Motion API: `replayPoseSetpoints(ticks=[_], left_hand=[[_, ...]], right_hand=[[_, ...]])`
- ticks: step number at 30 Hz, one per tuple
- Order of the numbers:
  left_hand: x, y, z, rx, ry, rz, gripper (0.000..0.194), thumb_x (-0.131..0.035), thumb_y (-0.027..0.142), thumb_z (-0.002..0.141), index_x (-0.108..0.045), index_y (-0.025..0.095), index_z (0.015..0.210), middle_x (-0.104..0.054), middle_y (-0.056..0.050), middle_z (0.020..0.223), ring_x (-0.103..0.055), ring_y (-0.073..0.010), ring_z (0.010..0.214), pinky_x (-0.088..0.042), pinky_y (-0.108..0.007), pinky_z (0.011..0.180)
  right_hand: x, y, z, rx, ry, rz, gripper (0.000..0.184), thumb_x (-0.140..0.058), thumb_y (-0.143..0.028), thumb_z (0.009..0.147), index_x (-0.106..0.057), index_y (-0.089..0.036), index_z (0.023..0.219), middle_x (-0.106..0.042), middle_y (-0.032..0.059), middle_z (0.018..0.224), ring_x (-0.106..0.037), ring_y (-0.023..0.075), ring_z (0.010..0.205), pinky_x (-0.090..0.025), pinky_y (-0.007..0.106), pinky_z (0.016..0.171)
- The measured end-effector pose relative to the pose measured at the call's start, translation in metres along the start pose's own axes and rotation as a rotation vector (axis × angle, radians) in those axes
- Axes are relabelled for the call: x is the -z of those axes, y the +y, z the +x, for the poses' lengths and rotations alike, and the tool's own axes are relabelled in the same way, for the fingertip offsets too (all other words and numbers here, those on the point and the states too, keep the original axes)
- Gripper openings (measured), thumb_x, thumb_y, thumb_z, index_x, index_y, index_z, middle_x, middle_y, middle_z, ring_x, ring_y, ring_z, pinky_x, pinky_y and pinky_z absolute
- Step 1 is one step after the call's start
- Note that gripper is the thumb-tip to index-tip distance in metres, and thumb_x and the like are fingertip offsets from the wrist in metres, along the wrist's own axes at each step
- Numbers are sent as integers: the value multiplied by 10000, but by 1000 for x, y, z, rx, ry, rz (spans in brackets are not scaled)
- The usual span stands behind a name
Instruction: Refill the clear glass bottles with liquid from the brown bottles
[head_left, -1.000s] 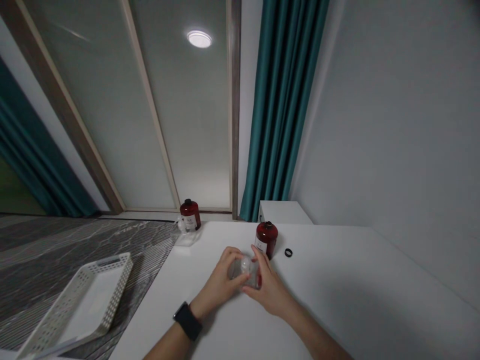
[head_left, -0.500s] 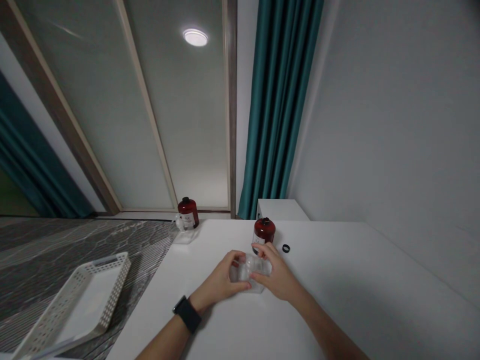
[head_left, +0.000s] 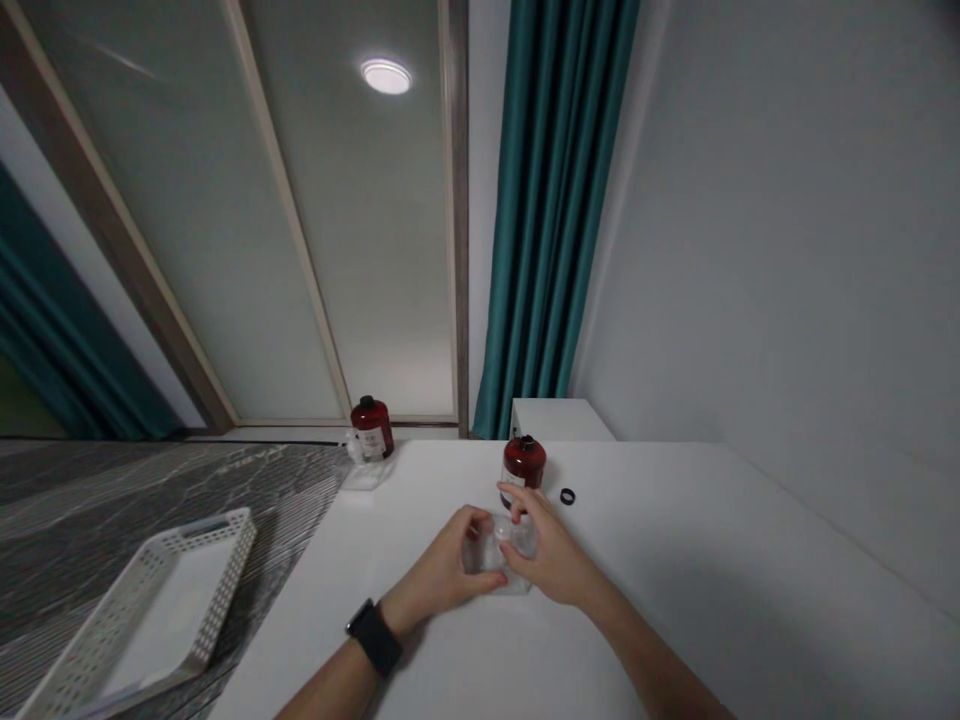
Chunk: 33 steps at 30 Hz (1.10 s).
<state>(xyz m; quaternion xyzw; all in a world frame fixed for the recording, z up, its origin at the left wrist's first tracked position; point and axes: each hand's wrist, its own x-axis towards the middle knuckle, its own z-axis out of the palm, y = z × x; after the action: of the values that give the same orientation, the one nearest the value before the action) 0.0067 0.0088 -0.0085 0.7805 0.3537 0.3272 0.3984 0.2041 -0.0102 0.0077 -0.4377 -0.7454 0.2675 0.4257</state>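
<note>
Both my hands meet over a small clear plastic container (head_left: 501, 545) on the white table (head_left: 675, 600). My left hand (head_left: 442, 570), with a black watch on its wrist, curls its fingers round the container's left side. My right hand (head_left: 551, 555) grips the right side, fingers bent over the top. Just behind them stands a dark red bottle (head_left: 522, 465) with a white label. A small black ring (head_left: 568, 496) lies on the table to the bottle's right.
A second dark red bottle (head_left: 370, 430) stands on a clear base at the table's far left corner. A white perforated basket (head_left: 142, 615) sits at the lower left over dark patterned flooring. A teal curtain (head_left: 555, 220) and a grey wall rise behind the table.
My hands have shifted slightly on the clear container and turned it between them. The view has drifted a little; the bottles and the ring stay in place.
</note>
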Motion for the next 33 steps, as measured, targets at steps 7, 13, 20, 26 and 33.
replayPoseSetpoints(ticks=[7,13,20,26,33], left_hand=[[-2,-2,-1,-7,3,8,544,-777,183,690,-518,187,1169,-601,-75,1140,-570,-262,1064,-442,-386,953],[-1,-1,-3,-15,-18,10,525,-779,223,720,-513,184,1171,-600,-71,1131,-572,-253,1045,-442,-377,940],[-1,-2,-2,-1,-13,17,526,-784,228,713,-512,193,1162,-599,-73,1141,-563,-250,1044,-438,-366,928],[-1,-1,-1,4,-28,-14,544,-781,244,712,-517,190,1184,-604,-80,1163,-562,-263,1066,-430,-380,936],[-1,0,-2,8,-33,-26,550,-782,251,704,-519,179,1183,-600,-94,1162,-565,-272,1066,-433,-388,933]], right_hand=[[-10,5,-3,-50,0,178,771,-592,-59,699,-396,-233,1424,-540,25,1059,-561,212,1056,-377,425,1063],[-9,8,2,-136,55,184,798,-708,-145,688,-411,-224,1425,-517,11,1023,-550,213,1006,-403,425,1022],[0,4,-2,-37,8,125,788,-615,-86,718,-376,-235,1454,-516,-6,962,-557,192,976,-382,427,1059],[-6,4,-3,-10,-44,185,810,-548,-37,705,-350,-244,1463,-558,27,1079,-552,204,1119,-335,441,1121],[-9,6,-2,-68,-4,175,726,-605,-97,729,-415,-230,1417,-543,17,1007,-573,204,1004,-411,420,1044]])
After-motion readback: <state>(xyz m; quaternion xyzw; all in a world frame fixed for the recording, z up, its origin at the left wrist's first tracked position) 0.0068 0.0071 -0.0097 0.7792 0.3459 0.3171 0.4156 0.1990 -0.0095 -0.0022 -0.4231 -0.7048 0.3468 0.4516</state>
